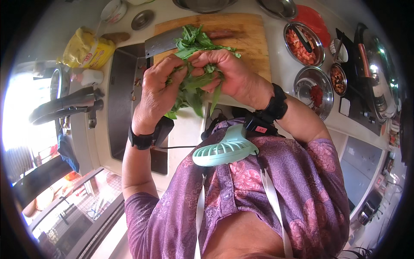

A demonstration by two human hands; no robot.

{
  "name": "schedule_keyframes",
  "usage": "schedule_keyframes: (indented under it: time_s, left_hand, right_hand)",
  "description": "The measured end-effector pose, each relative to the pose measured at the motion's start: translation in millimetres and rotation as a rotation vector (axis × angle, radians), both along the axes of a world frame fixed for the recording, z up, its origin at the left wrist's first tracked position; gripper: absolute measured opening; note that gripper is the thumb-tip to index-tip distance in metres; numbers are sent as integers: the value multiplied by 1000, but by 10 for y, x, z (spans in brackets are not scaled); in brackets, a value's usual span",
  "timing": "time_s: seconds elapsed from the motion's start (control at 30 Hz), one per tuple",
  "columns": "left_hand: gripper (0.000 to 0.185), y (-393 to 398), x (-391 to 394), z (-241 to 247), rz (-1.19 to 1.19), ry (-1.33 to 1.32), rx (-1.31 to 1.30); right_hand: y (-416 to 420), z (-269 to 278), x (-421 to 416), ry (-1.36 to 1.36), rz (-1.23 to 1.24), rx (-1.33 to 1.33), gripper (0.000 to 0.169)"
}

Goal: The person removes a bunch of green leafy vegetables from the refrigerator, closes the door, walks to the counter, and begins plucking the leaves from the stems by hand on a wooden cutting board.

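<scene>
Fingers of my left hand (158,89) pinch a bunch of green leafy vegetable (194,85). My right hand (233,74) grips the same bunch with curled fingers, close beside the left. Leaves and stems hang below both hands, over the counter's front edge. More leafy greens (194,37) lie just beyond, on a wooden cutting board (249,26). A cleaver rests on the board, its broad blade (161,42) pointing left and its wooden handle (221,34) to the right, partly under the leaves. My fingers hide some of the stems.
Left lies a dark sink (124,97) with a faucet (64,105); scraps lie in it. A yellow bag (87,48) stands behind. Right are metal bowls of chopped red pieces (299,48) and a dark mix (338,79), a glass bowl (304,82), and a stove (359,110).
</scene>
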State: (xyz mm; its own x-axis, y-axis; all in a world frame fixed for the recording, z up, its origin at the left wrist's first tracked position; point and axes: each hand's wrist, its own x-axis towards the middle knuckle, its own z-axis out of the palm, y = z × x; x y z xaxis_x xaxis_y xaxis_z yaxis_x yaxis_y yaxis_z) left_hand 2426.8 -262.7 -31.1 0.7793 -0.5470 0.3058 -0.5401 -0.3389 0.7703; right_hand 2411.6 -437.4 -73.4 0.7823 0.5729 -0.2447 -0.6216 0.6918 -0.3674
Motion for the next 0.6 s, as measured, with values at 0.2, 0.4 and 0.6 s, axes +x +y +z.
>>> schedule_keyframes:
  time_s: [0.2,0.4,0.6]
  left_hand:
    - [7,252,-97,21,248,73,-246]
    - [17,1086,-82,511,628,-975,444]
    - [15,1125,-132,362,701,-3,-547]
  right_hand:
    - [102,6,-92,-675,19,-673,15]
    - [-433,-297,-382,-367,26,-817,16]
    - [-931,-686,-768,9,54,-669,11]
